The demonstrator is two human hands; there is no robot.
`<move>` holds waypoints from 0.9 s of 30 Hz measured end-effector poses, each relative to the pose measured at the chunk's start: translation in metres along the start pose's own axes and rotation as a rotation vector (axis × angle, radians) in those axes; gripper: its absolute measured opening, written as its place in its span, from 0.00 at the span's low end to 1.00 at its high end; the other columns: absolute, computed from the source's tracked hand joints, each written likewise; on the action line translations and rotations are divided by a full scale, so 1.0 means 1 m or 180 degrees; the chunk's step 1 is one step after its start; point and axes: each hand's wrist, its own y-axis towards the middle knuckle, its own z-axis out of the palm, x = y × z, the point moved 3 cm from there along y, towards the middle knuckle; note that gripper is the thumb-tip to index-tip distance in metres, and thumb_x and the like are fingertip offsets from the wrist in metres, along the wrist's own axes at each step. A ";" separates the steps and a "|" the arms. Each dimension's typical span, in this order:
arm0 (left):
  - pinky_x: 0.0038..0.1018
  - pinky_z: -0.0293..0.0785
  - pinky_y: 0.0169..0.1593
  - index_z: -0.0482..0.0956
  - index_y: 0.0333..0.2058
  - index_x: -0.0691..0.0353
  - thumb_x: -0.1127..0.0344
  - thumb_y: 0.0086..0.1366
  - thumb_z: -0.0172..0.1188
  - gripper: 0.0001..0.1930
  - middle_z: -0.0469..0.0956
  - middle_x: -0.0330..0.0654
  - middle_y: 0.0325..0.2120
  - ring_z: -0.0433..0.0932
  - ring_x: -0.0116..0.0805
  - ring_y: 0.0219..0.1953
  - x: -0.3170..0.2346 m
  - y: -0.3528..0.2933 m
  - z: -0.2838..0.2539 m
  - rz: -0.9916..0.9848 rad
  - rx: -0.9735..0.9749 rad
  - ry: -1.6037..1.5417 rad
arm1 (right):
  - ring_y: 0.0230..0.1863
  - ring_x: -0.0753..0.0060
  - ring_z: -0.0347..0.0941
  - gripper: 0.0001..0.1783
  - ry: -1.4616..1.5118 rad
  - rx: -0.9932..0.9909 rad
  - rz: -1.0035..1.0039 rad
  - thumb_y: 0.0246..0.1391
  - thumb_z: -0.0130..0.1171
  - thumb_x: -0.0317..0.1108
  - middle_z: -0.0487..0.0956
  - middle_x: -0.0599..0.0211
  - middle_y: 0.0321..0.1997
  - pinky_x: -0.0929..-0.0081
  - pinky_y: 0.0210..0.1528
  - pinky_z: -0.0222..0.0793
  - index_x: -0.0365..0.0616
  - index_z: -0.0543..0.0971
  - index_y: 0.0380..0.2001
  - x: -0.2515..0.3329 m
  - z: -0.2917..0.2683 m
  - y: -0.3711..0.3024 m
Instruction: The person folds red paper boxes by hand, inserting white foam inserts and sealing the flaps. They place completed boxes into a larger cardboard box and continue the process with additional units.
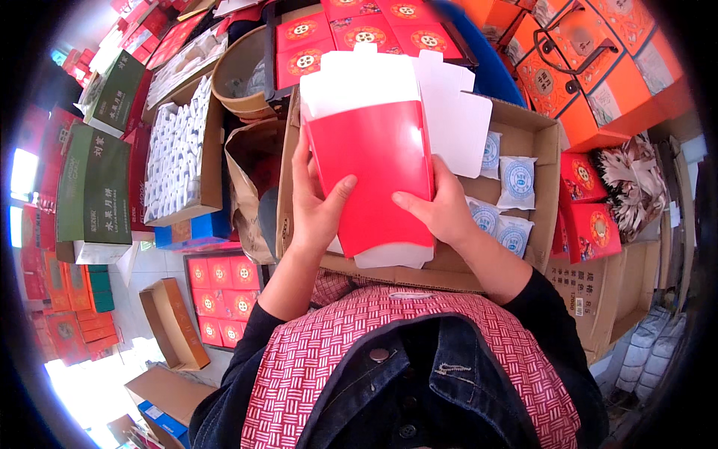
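A red folding carton (381, 172) with white end flaps, still flattened or nearly so, is held up in front of me. My left hand (318, 202) grips its left edge, thumb across the red face. On the opposite edge my right hand (443, 206) pinches it the same way, fingers behind and out of sight. White carton blanks (462, 123) lie just beyond it. Underneath is a shallow cardboard box (535, 135), where several small white packets with blue round prints (517, 182) rest to the right of the carton.
At left stands a box of white sachets (179, 150), beside green cartons (97, 179) and a round tub (243, 75). A tray of red boxes (366, 34) sits at the far side. Orange gift boxes (598, 67) are stacked at far right, above red boxes (591, 224).
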 end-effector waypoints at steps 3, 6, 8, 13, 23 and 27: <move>0.34 0.63 0.61 0.41 0.66 0.58 0.77 0.58 0.60 0.44 0.60 0.49 0.60 0.64 0.39 0.60 0.008 -0.006 0.003 -0.0017 0.0113 -0.0138 | 0.48 0.71 0.72 0.34 0.0921 -0.0238 -0.0496 0.52 0.62 0.31 0.72 0.59 0.50 0.73 0.51 0.68 0.39 0.60 0.60 0.017 -0.013 0.013; 0.33 0.64 0.59 0.39 0.67 0.58 0.76 0.60 0.58 0.43 0.61 0.50 0.60 0.65 0.38 0.59 0.007 -0.005 0.012 0.0072 0.0377 -0.0182 | 0.48 0.77 0.70 0.31 0.1063 -0.0139 -0.0715 0.55 0.57 0.27 0.70 0.61 0.52 0.78 0.51 0.67 0.39 0.60 0.61 0.044 -0.028 0.025; 0.30 0.67 0.57 0.39 0.67 0.58 0.78 0.62 0.56 0.41 0.60 0.51 0.60 0.66 0.37 0.58 0.007 -0.001 0.014 0.0131 0.0490 -0.0148 | 0.48 0.78 0.69 0.30 0.0823 -0.0125 -0.0800 0.55 0.57 0.27 0.71 0.62 0.51 0.78 0.51 0.66 0.39 0.61 0.61 0.040 -0.036 0.027; 0.25 0.72 0.51 0.55 0.64 0.62 0.72 0.63 0.58 0.32 0.66 0.44 0.53 0.73 0.31 0.50 0.002 0.025 0.010 -0.0033 0.0553 -0.0082 | 0.47 0.78 0.69 0.26 0.0682 -0.0196 -0.0678 0.57 0.55 0.29 0.72 0.63 0.51 0.79 0.51 0.65 0.38 0.65 0.59 0.027 -0.039 0.013; 0.18 0.70 0.45 0.74 0.46 0.67 0.69 0.66 0.55 0.12 0.75 0.38 0.39 0.71 0.20 0.41 0.018 0.055 0.002 -0.0651 0.0830 0.0162 | 0.43 0.74 0.68 0.19 -0.0093 0.0107 -0.0847 0.60 0.54 0.39 0.72 0.62 0.47 0.79 0.47 0.63 0.36 0.76 0.49 0.007 -0.063 0.033; 0.22 0.68 0.51 0.75 0.48 0.66 0.68 0.66 0.54 0.13 0.73 0.42 0.46 0.70 0.25 0.47 0.032 0.054 0.002 -0.0532 0.0980 -0.0047 | 0.41 0.73 0.69 0.17 -0.0013 0.0025 -0.0682 0.56 0.60 0.36 0.73 0.63 0.44 0.79 0.43 0.66 0.37 0.78 0.45 -0.005 -0.066 0.035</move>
